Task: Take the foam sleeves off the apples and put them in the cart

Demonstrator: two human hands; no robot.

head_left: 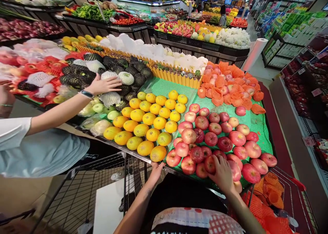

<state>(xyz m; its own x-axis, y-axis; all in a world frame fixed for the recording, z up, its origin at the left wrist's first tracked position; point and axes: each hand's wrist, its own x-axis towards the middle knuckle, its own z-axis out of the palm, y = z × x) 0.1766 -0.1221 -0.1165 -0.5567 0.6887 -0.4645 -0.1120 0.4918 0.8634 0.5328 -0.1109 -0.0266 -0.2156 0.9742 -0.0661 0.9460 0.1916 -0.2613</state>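
Note:
My right hand (222, 172) is closed round a red apple (209, 164) at the front of the apple pile. More red apples (210, 138) lie about it on a green mesh mat (261, 131). At the front edge of the display stand (118, 146), below the oranges, is my left hand (156, 169); its thumb and a finger grip the edge, and the other fingers are hidden. Just behind it, oranges (148, 118) sit in rows, stem ends up.
At left, another person's hand (106, 84) reaches over netted avocados (82, 73). Apples in orange foam nets (228, 80) fill the stand's back right. Wire shopping carts (84, 189) stand below at left, and loose orange foam nets (271, 189) lie at lower right.

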